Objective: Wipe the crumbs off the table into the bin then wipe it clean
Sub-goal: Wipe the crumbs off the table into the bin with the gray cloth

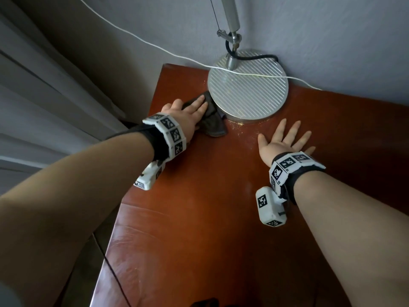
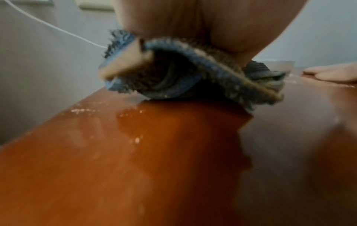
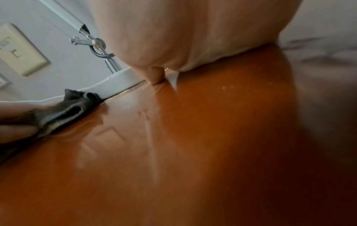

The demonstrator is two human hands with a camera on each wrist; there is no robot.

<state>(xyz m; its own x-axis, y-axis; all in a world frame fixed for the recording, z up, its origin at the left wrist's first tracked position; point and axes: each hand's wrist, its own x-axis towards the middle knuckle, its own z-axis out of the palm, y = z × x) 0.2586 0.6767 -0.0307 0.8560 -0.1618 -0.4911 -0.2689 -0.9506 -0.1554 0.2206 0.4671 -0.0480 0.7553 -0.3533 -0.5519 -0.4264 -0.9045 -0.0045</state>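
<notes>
Reddish table (image 1: 199,218), crumbs (image 1: 240,124) (by lamp base (image 1: 247,89))

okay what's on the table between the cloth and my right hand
Mostly bare table, with a scatter of crumbs along the lamp base rim, between the cloth and the right hand. The head view shows it best.

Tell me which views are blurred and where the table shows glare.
Head view: sharp, soft sheen on the table. Left wrist view: the cloth is smeared, foreground soft. Right wrist view: blurred overall, the glossy top mirrors the wall plate.
</notes>
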